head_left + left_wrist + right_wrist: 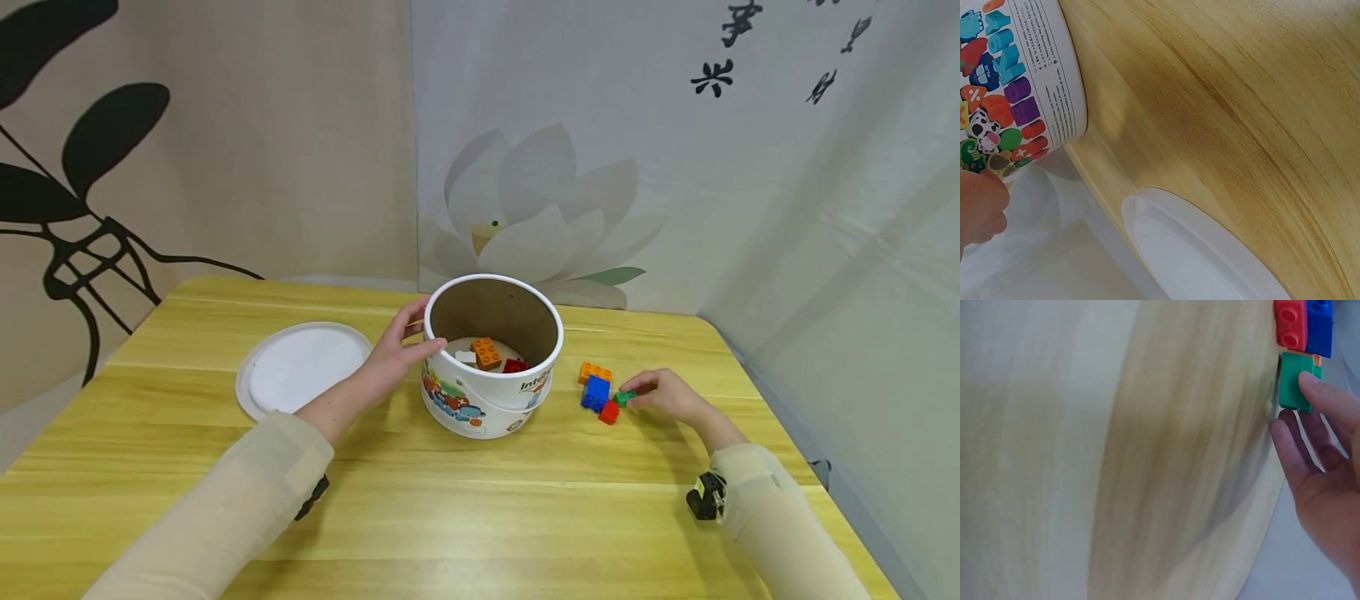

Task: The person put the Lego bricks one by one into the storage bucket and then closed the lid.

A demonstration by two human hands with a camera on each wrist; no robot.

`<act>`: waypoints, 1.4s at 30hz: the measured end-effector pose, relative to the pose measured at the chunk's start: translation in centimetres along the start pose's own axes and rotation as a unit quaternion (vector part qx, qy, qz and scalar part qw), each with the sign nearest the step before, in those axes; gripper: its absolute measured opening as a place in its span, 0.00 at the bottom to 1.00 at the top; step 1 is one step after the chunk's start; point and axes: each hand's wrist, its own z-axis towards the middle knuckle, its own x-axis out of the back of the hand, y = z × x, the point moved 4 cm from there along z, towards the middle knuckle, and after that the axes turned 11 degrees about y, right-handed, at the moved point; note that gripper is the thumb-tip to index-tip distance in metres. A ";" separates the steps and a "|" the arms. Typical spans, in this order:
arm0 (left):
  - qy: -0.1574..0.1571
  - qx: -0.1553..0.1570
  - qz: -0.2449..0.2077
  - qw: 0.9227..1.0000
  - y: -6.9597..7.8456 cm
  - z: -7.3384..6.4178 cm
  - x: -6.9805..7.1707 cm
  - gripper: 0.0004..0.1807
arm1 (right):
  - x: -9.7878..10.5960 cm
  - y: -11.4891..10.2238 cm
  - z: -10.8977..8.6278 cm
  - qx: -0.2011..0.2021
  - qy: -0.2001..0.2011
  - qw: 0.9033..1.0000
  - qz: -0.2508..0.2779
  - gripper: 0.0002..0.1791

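Observation:
My left hand (390,350) holds the left side of a round white bucket (480,404) with printed pictures, its thumb at the rim. In the left wrist view, part of that hand (982,206) shows against the bucket's printed wall (1054,69). My right hand (667,396) pinches a small green toy brick (624,399) at the right of a little cluster. Beside it lie a red brick (609,412), a blue brick (596,392) and an orange brick (595,372). In the right wrist view, the thumb lies on the green brick (1295,381), close to the red brick (1290,325).
Inside the bucket lie an orange brick (486,353), a white piece (466,357) and a red brick (516,366). A round white lid (307,367) lies left of the bucket on the wooden table (480,517). Curtains (300,150) hang behind the table.

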 end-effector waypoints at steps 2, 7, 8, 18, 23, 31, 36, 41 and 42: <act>-0.001 0.000 -0.001 1.000 0.0 0.0 0.0 0.37 | 0.2 0.1 -0.1 -0.010 0.004 1.000 0.003 0.15; -0.001 -0.001 0.000 1.000 -0.2 0.0 0.0 0.37 | 0.7 0.2 -0.3 -0.026 0.010 1.000 0.014 0.16; -0.001 -0.001 0.001 1.000 -0.2 0.0 0.0 0.37 | 0.8 0.1 -0.4 -0.027 0.010 0.999 0.018 0.17; -0.002 -0.001 0.001 1.000 -0.3 0.0 -0.1 0.38 | 1.9 -1.3 -0.7 -0.029 0.011 0.999 0.032 0.19; -0.001 0.000 0.002 1.000 -0.3 0.0 0.0 0.38 | 2.5 -2.2 -0.4 -0.025 0.015 0.999 0.033 0.21; 0.001 -0.002 0.001 1.000 -0.2 0.1 0.0 0.37 | 3.8 -4.6 0.8 -0.004 0.029 0.999 0.045 0.20; 0.000 -0.004 -0.001 1.000 -0.2 0.1 0.0 0.37 | 4.4 -6.1 1.5 0.001 0.035 0.998 0.046 0.21; 0.000 -0.002 -0.002 1.000 -0.2 0.2 0.0 0.37 | 5.0 -7.6 2.1 0.005 0.044 0.998 0.053 0.21; -0.001 -0.002 -0.001 1.000 -0.3 0.2 0.0 0.37 | 5.1 -7.9 2.2 0.006 0.045 0.997 0.056 0.20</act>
